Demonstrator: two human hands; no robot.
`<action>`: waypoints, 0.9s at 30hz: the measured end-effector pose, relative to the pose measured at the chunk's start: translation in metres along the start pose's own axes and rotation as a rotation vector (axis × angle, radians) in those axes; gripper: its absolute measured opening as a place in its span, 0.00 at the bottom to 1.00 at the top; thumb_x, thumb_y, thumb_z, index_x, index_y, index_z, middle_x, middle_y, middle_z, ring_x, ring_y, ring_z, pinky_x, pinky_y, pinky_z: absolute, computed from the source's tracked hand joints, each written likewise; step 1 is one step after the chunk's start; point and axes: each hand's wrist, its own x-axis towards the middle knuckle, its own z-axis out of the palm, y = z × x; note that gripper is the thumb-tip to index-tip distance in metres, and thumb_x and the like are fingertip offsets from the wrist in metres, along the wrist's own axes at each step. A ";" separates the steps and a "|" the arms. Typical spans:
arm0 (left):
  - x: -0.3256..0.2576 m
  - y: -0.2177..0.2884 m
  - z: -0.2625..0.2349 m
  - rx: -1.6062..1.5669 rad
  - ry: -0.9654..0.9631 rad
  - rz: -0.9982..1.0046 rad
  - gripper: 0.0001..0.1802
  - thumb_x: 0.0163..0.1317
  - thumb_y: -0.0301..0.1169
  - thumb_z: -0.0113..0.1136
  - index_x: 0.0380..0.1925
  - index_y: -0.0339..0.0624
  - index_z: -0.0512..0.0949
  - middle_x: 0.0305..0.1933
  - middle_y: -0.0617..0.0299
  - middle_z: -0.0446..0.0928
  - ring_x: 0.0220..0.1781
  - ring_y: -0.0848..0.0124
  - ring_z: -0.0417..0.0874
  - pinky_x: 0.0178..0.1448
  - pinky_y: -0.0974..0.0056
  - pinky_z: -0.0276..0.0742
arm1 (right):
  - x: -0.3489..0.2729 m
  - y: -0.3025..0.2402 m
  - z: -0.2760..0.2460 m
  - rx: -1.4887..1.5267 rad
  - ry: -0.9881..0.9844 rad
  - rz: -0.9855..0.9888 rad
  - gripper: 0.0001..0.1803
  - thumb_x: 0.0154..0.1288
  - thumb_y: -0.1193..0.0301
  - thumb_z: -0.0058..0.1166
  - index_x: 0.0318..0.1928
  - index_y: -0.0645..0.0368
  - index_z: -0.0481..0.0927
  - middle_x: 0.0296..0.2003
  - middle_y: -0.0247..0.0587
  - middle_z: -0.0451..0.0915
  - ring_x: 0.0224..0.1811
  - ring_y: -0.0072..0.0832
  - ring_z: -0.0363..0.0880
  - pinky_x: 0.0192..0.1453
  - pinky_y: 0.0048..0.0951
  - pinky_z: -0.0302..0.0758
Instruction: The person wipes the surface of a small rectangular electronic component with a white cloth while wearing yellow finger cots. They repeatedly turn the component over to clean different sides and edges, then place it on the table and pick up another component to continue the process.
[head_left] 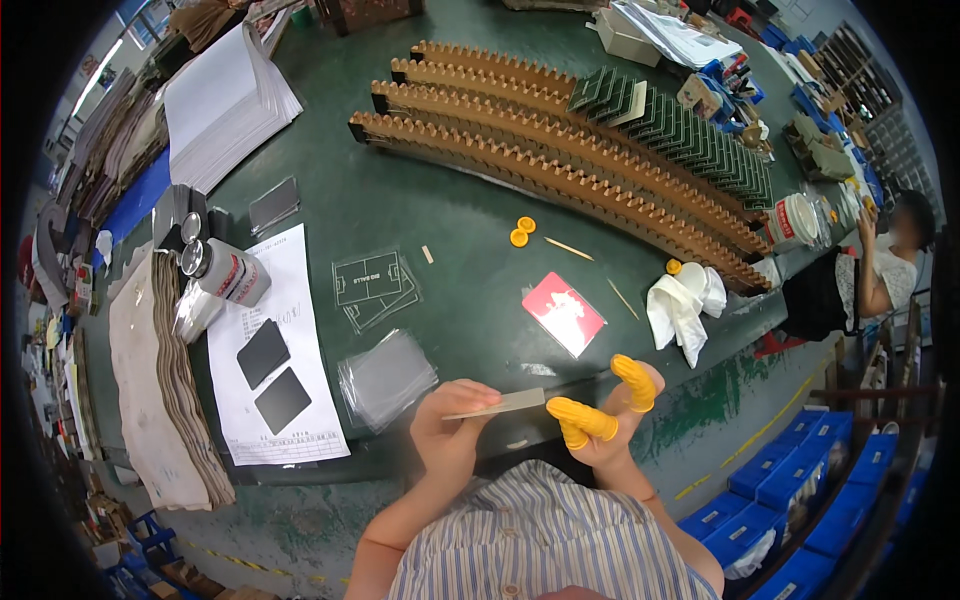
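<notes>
Work seems partway: green cards (705,135) partly fill the racks (440,133), the left hand (449,420) pinches a pale piece (522,401), the half-open right hand (617,432) nothing visible.

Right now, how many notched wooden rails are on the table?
4, side by side: the front rail, second rail behind it, third rail beyond, and rear rail, farthest, partly hidden by green cards.

Over on the far side of the bench (460,320) stand racks (560,182), a card (563,315) before them, a rag (683,310) to its right. Leftward, two plates (283,401) lie on a paper sheet (287,312), behind them a jar (238,274). Nearest, in the left hand (450,425), a strip (515,402).
</notes>
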 end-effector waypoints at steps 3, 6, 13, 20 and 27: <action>-0.002 0.001 -0.003 0.026 0.015 0.006 0.13 0.49 0.09 0.56 0.27 0.39 0.67 0.29 0.54 0.74 0.35 0.63 0.77 0.41 0.63 0.74 | 0.000 -0.002 0.000 -0.051 -0.025 -0.036 0.14 0.45 0.66 0.63 0.36 0.32 0.83 0.50 0.38 0.64 0.47 0.38 0.57 0.47 0.35 0.59; -0.002 0.000 -0.002 0.062 0.026 -0.009 0.14 0.48 0.08 0.55 0.26 0.39 0.68 0.29 0.55 0.73 0.35 0.63 0.77 0.41 0.63 0.74 | -0.002 0.002 0.000 -0.011 0.033 0.001 0.15 0.44 0.67 0.63 0.35 0.32 0.83 0.50 0.39 0.65 0.47 0.39 0.57 0.48 0.36 0.59; -0.001 0.004 0.014 -0.078 0.160 -0.070 0.10 0.47 0.10 0.57 0.25 0.36 0.72 0.31 0.54 0.76 0.36 0.66 0.78 0.41 0.67 0.74 | 0.000 0.009 0.007 0.067 0.162 0.093 0.12 0.46 0.67 0.60 0.35 0.40 0.84 0.49 0.38 0.68 0.46 0.36 0.61 0.50 0.34 0.58; -0.003 0.006 0.009 -0.038 0.125 -0.080 0.12 0.49 0.10 0.54 0.32 0.37 0.70 0.34 0.56 0.73 0.37 0.69 0.77 0.43 0.69 0.73 | 0.004 0.006 0.010 0.170 0.207 0.069 0.15 0.44 0.71 0.63 0.37 0.46 0.83 0.49 0.38 0.69 0.45 0.35 0.63 0.49 0.32 0.61; -0.007 0.008 0.012 -0.014 0.196 -0.086 0.14 0.47 0.09 0.55 0.30 0.38 0.69 0.30 0.58 0.72 0.36 0.70 0.76 0.41 0.70 0.71 | -0.004 0.006 0.018 0.505 0.245 0.104 0.29 0.45 0.75 0.64 0.51 0.55 0.70 0.48 0.49 0.70 0.44 0.41 0.71 0.48 0.37 0.68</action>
